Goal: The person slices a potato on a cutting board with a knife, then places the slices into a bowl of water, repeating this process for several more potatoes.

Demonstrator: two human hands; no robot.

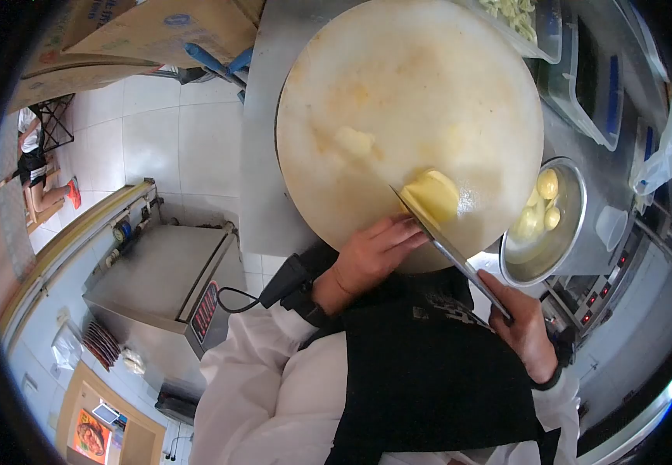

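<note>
A peeled yellow potato piece [435,194] lies on the near edge of a round pale cutting board [398,93]. My left hand [371,256] rests just beside the potato, fingertips against the knife's flat side. My right hand [523,329] grips the handle of a long knife [437,240], whose blade runs diagonally up to the potato's left edge. A smaller pale scrap [355,142] sits near the board's middle.
A metal bowl [564,256] holding peeled potatoes in water stands right of the board. A clear tub [541,35] of cut potato strips sits at the top right. A steel appliance with a red display [165,291] is at the left, cardboard boxes [150,31] beyond, and a person [37,174] sits far left.
</note>
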